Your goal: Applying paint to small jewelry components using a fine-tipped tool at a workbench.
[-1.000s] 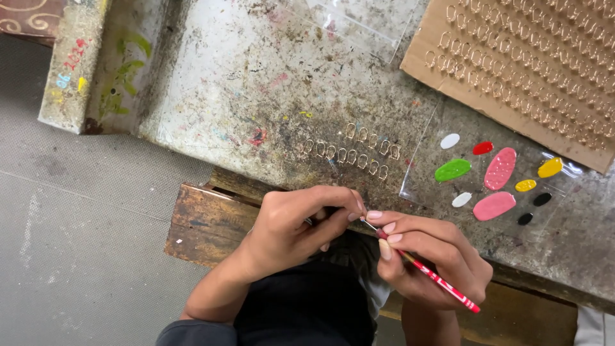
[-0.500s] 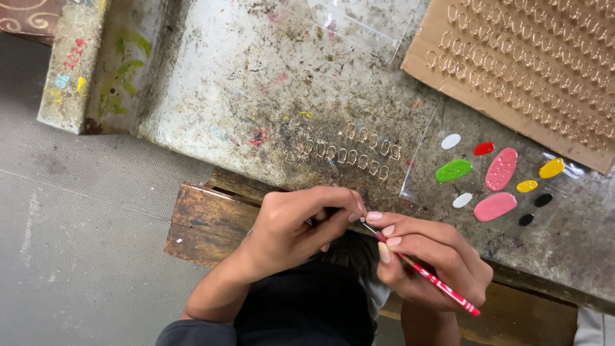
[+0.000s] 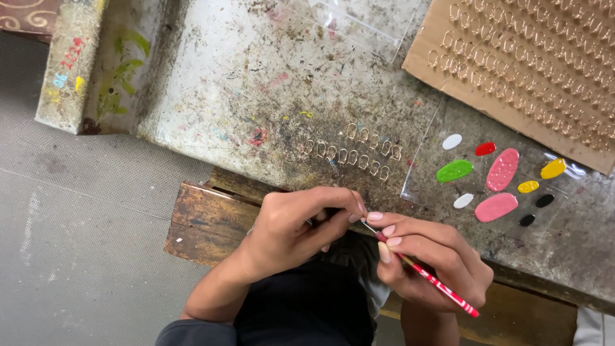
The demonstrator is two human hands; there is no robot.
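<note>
Head view: red brush (image 3: 428,277) between right fingers (image 3: 388,232)

Glossy paint blobs (image 3: 494,207) on rough, stained stone slab (image 3: 256,83).

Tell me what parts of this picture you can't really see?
Head view only:
- What the left hand pinches: its fingertips cover it.
- The tip of the red paintbrush in the right hand: too small, tucked against the left fingers.
- The small metal loops on the table: too small to tell what they are.
- The cardboard sheet: cut off by the top and right edges.
</note>
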